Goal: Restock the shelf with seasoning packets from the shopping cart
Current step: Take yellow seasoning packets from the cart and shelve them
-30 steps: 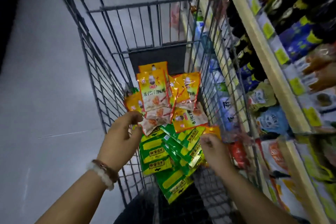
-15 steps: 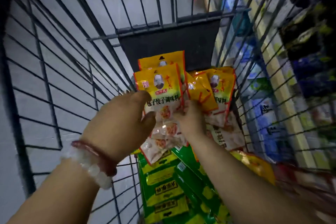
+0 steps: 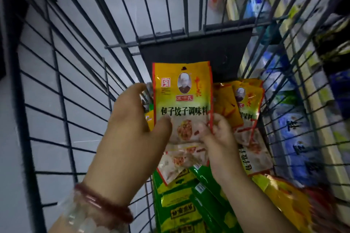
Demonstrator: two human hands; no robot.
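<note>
Both hands are inside the shopping cart [image 3: 62, 89]: left hand [image 3: 136, 130] has its grip closed on the left edge of a small stack of yellow seasoning packets [image 3: 182, 98], thumb on front, and right hand [image 3: 217, 138] pinches the lower right edge. Packets look light, thin, floppy and slick, so likely best squared up and held by the stack's edges. How many are in the stack is unclear; the shelf [image 3: 310, 85] beyond the wires is blurred, and green packets [image 3: 180, 204] lie underneath.

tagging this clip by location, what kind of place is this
Most likely a grocery store aisle: a wire shopping cart holds seasoning packets, and stocked retail shelves stand just beyond the cart's right side.
</note>
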